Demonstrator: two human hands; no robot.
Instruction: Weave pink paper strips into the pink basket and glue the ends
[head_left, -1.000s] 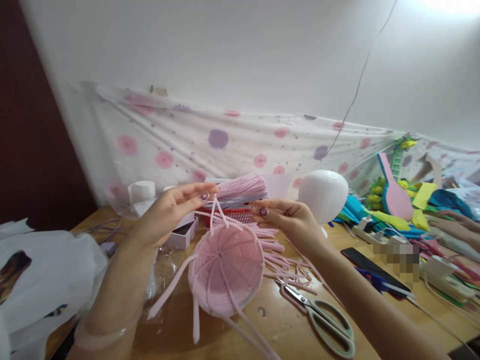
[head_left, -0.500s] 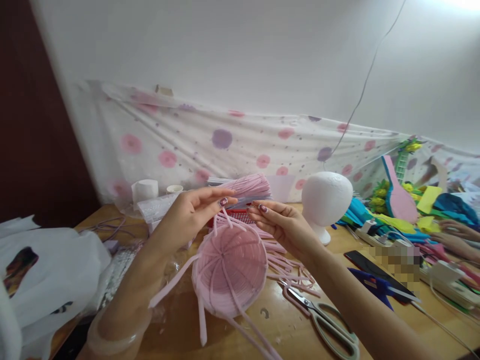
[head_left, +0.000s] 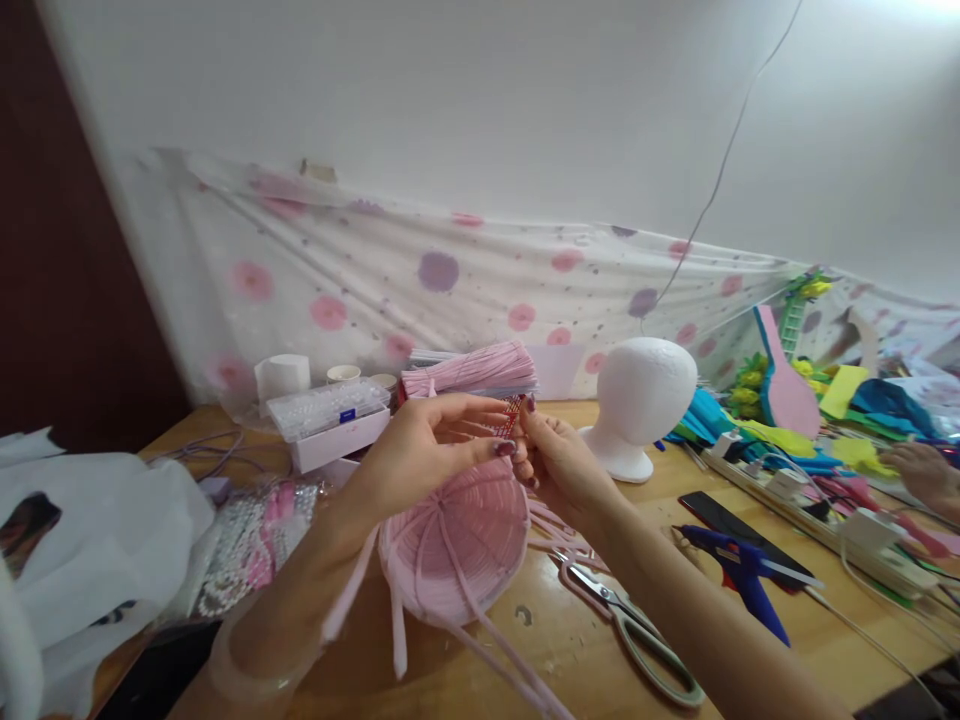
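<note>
A pink woven basket (head_left: pixel 476 535) of fuzzy chenille stems lies tilted on the table, its hollow facing me and several loose stem ends trailing off its rim. Above its far rim, my left hand (head_left: pixel 431 440) reaches across with fingers stretched and the thumb apart from them. Facing it, my right hand (head_left: pixel 559 455) has its fingers curled into a pinch; whatever is between them is too small to make out. The fingertips of both hands nearly meet. Behind them a bundle of pink chenille stems (head_left: pixel 472 368) rests on a red mesh basket (head_left: pixel 510 415), partly hidden.
Scissors (head_left: pixel 626 620) lie right of the basket, with a blue glue gun (head_left: pixel 739 570) and dark phone (head_left: pixel 780 550) beyond. A white foam head (head_left: pixel 645 395) stands behind. Bead packets (head_left: pixel 247 540) and a white bag (head_left: pixel 97 540) are at left; another person's hand (head_left: pixel 926 475) is far right.
My hands have come closer together and slightly lower over the basket's far rim. My view has shifted a little, and the bead packets at left show more fully.
</note>
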